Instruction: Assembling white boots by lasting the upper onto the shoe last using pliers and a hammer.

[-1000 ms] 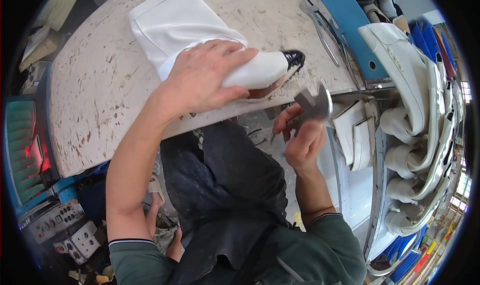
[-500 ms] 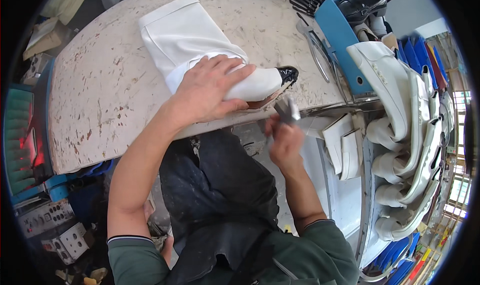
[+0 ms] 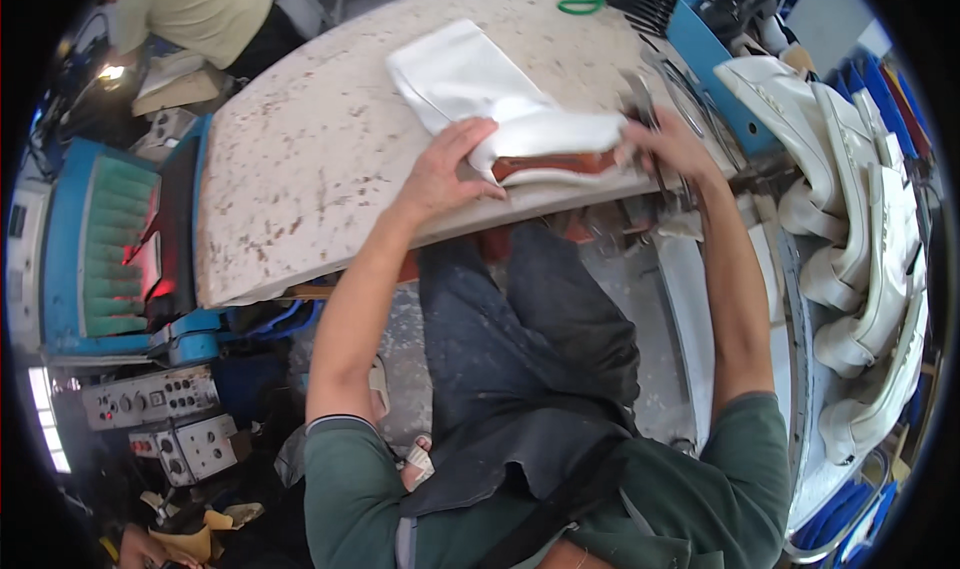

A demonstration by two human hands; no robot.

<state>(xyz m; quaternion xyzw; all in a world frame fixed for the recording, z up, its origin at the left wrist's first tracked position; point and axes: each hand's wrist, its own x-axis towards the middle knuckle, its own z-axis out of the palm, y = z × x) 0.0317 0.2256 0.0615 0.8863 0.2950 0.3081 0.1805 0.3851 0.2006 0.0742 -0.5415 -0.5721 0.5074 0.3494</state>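
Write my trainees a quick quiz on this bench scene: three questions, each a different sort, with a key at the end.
1. Multiple choice. The left hand touches:
a) a blue box
b) a white boot
c) a black shoe

2. True or false. The boot under that hand is standing upright.

3. Short answer. Which of the person's hands is nearer the row of white boots?

Key:
1. b
2. False; it is lying on the workbench.
3. The right hand.
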